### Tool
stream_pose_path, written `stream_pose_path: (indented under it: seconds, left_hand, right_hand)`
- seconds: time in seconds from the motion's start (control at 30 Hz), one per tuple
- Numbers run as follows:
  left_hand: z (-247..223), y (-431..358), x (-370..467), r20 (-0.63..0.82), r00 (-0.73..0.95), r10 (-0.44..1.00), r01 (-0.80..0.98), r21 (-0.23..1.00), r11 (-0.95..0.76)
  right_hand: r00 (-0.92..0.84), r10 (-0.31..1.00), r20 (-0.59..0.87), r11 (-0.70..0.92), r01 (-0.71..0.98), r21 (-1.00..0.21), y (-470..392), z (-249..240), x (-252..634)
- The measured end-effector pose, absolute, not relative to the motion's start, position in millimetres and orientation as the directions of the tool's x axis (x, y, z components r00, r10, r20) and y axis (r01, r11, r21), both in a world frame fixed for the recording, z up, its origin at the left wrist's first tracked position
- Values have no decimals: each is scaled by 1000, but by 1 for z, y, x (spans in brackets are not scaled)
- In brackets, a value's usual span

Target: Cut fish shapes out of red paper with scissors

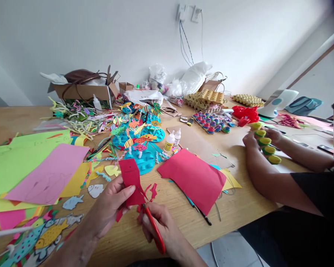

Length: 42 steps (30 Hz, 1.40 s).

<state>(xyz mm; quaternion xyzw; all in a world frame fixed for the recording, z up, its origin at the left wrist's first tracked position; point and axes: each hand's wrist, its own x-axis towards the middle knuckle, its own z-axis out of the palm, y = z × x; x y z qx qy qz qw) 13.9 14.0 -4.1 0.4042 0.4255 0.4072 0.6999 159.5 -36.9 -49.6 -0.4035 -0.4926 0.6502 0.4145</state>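
Between the thumb and fingers of my left hand (111,205) is a piece of red paper (130,176) with a dark drawn line on it. My right hand (163,226) is closed around red-handled scissors (156,228), whose blades meet the paper's lower right edge. Thin red scraps (153,191) hang or lie beside the cut edge. A larger red sheet (195,176) rests on the table to the right. Cut-out paper fish, among them a white fish (95,190) and a yellow fish (113,170), lie left of my hands.
Blue bases with colourful paper fish (140,141) stand ahead, near two glue bottles (169,141). Green and pink sheets (48,172) cover the left side. At right, another person's hands (252,142) hold a yellow-green egg-carton strip (264,141). Boxes and egg trays (206,98) line the wall.
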Motion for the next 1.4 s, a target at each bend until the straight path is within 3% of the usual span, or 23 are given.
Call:
stream_pose_path:
  seconds: [0.13,0.43,0.8,1.4]
  left_hand:
    - [-4,10,21,-270,279,922,-272,898,345]
    - [-15,6,30,-232,234,944,-354,884,305]
    - [-13,5,29,-309,248,918,-328,865,380]
    - [-13,3,35,-275,258,926,-369,858,357]
  right_hand:
    - [-327,940,-95,-177,-232,-956,-38,-53,156]
    - [-311,941,-135,-214,-236,-948,-38,-54,154]
    - [-317,945,-82,-185,-311,-932,-39,-60,152]
    - [-240,967,-82,-144,-254,-956,-40,-59,152]
